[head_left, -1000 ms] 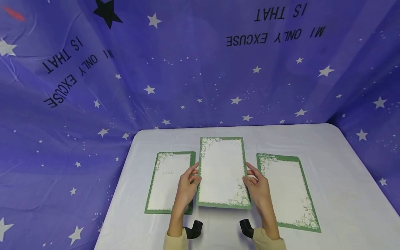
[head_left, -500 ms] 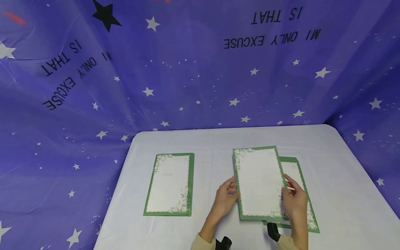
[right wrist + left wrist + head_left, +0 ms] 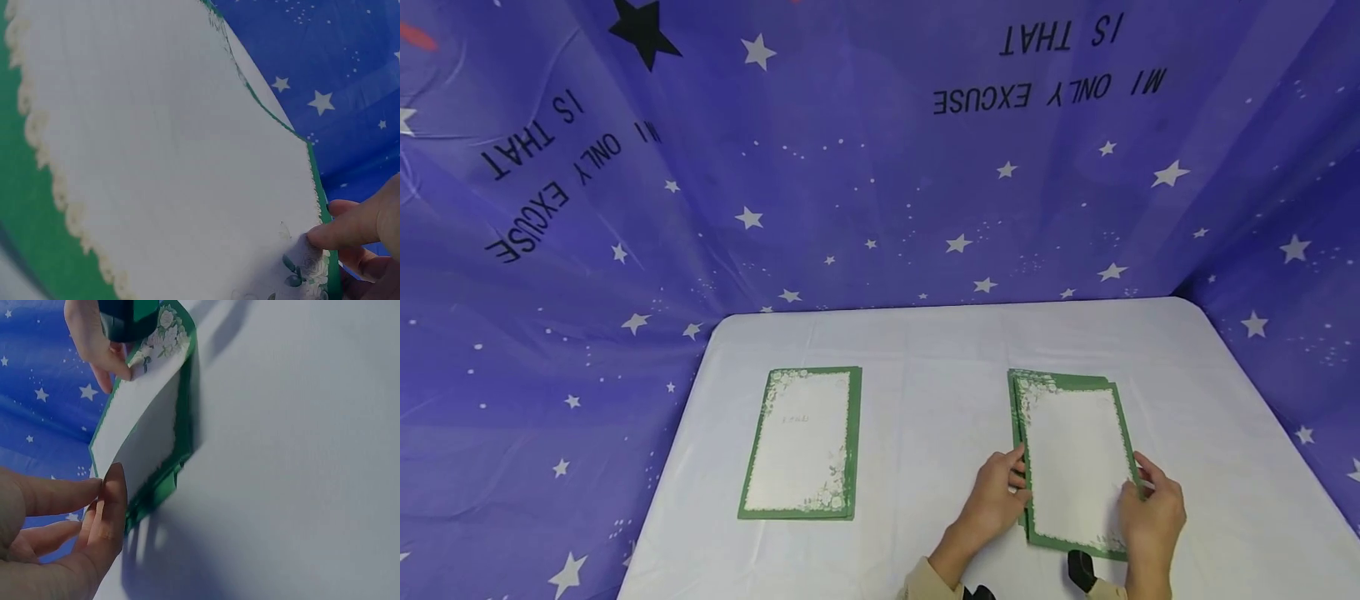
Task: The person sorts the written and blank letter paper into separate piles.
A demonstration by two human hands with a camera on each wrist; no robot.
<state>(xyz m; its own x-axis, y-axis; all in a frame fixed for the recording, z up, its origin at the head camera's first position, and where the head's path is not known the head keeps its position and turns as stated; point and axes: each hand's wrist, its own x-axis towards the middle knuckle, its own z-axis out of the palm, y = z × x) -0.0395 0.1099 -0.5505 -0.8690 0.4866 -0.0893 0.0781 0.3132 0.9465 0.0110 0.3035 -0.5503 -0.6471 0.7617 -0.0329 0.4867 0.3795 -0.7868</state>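
Observation:
A sheet of paper with a green border and pale flower corners is held over the right-hand stack of like sheets, nearly covering it. My left hand pinches its left edge between thumb and fingers. On the opposite edge my right hand grips it, thumb on the printed face. In the left wrist view the held sheet bows upward, and other green-edged paper shows beneath it.
On the left of the white-covered table lies another stack of green-bordered sheets, the top one bearing faint writing. A purple-blue star-printed cloth hangs behind and at the sides. A black wrist mount sits by the right wrist.
Both hands have carried the sheet from the middle of the table to the right and lowered it over the right stack. The left stack stays where it was.

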